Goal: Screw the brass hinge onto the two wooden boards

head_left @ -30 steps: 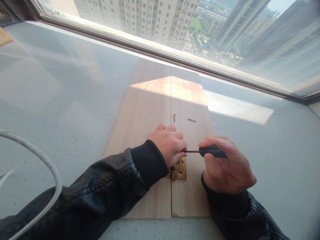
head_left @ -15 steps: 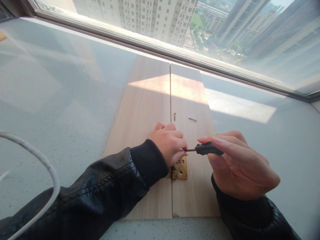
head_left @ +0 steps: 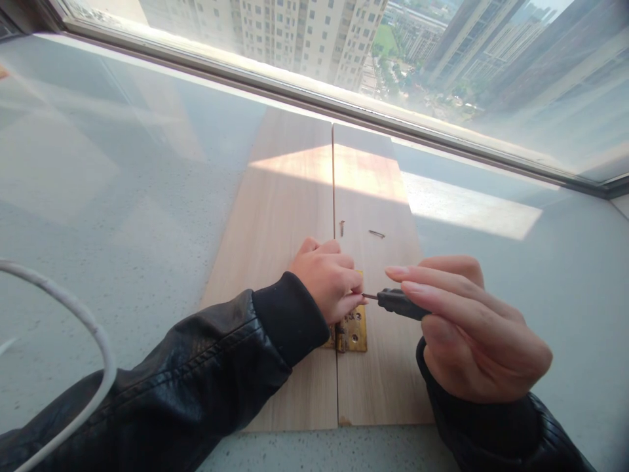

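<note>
Golden in colour, looked like a small hinge (head_left: 354, 331), and sat across the crack between two wooden boards (head_left: 275, 216), close to the near end. Lay flat on a grey counter (head_left: 122, 196) under a big window (head_left: 442, 59).

Held the screwdriver (head_left: 398, 303) by its black handle in the right hand (head_left: 472, 328), with thumb and fingers closed around it. Kept it lying sideways, just above the hinge, pointing at the left hand (head_left: 327, 278). Pinched the thin metal tip there, with the left fingers curled shut. Covered the left half of the hinge that way. Could not tell if a screw was tucked under those fingers.

Showed small dark holes on the right half of the hinge, most likely with no screws in them yet. Left two loose screws (head_left: 342, 227) waiting on the right board, a bit past the hands. Seemed to be early in the job, then: hinge put in place, screws yet to go in.

Also had a white cable (head_left: 93, 334) looping at the left side.
</note>
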`<state>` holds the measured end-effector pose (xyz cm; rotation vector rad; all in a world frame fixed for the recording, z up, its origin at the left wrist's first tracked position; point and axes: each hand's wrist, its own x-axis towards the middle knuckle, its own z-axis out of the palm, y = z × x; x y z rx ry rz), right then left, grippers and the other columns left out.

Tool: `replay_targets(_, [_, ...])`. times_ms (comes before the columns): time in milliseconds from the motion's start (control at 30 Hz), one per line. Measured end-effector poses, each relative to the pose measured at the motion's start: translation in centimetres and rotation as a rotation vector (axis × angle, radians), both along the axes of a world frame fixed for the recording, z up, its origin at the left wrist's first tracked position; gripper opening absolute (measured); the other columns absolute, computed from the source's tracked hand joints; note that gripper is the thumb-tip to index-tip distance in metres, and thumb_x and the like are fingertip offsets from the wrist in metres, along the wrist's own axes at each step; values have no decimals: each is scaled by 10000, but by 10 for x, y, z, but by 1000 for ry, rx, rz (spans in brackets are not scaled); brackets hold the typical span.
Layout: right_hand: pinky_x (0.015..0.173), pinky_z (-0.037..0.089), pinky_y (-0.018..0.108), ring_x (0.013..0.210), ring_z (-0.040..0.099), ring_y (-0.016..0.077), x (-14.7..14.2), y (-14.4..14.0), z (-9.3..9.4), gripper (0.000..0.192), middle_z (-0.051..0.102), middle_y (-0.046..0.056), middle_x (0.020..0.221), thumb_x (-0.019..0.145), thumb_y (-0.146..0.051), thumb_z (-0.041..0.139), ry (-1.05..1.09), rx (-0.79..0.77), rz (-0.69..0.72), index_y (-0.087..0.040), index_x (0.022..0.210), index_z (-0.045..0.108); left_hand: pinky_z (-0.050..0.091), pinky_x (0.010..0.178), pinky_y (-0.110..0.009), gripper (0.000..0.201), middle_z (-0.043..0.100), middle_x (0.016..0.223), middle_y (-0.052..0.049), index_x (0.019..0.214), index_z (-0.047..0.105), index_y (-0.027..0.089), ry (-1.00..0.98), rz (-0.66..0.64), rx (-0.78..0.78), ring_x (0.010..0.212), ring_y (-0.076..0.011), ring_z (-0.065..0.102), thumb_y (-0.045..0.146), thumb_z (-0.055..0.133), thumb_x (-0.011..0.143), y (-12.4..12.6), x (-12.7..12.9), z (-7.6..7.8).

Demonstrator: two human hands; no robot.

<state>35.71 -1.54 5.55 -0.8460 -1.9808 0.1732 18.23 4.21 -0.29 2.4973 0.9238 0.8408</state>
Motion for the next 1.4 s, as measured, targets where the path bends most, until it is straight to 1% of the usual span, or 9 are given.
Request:
replay_targets(100, [647,504,408,828,654,220,-2,1,2,404,738,89,1075,811,-51,651,15,-14,36,-172,1193,694,147,660,-351,272,599,573,8,555,655,214,35,3,-43,692,-170,435,356,746,769,1,0,1])
replay_targets(300, [555,479,367,743,619,192,-6,6,1,427,666,32,876,728,-54,762,148,-8,-37,-221,1115,697,143,662,-349,256,629,599,13,573,677,225,5,14,-43,704,-166,440,379,781,750,1,0,1])
replay_targets(600, [697,516,432,899,647,230,-7,3,-12,607,709,94,1135,742,-1,695,116,-12,112,-171,1317,600,131,632,-346,247,542,563,-3,604,618,192,16,0,118,670,-177,425,297,631,827,-3,4,-3])
replay_targets(733, [664,518,410,858,648,209,-11,2,-9,610,725,70,1124,721,24,705,124,-58,106,-198,1282,615,157,634,-353,281,542,574,0,580,581,184,12,13,132,665,-175,428,280,602,843,-6,3,2])
replay_targets(833, [591,514,388,802,663,209,-12,6,-6,516,731,57,1012,706,40,719,223,-60,60,-206,1156,662,204,667,-372,262,602,643,1,634,631,191,53,18,84,710,-180,465,273,587,878,-8,1,8])
replay_targets(1000, [521,519,367,663,652,191,-5,10,-13,462,693,13,815,610,-8,837,325,49,-156,-212,995,685,181,668,-366,245,646,687,-7,641,654,194,56,-18,33,739,-188,476,313,639,855,-6,0,7])
replay_targets(1167, [539,528,347,712,656,195,3,4,-13,430,724,34,841,679,-131,844,79,134,-262,-215,1081,715,156,661,-356,253,627,646,-8,621,639,190,5,-31,62,709,-177,449,310,629,844,-3,3,-1])
replay_targets(1300, [648,568,418,822,691,244,1,-1,-4,307,737,82,1018,902,-233,618,3,63,-147,-233,1197,705,162,658,-361,236,632,655,-6,644,651,197,35,-21,72,723,-182,459,313,628,848,-4,2,1])
replay_targets(1400, [667,570,444,851,700,264,0,-2,1,353,739,93,1062,919,-199,564,10,-50,-53,-232,1249,684,192,669,-369,199,639,681,1,675,662,193,64,-8,71,740,-182,477,264,617,855,-6,0,5])
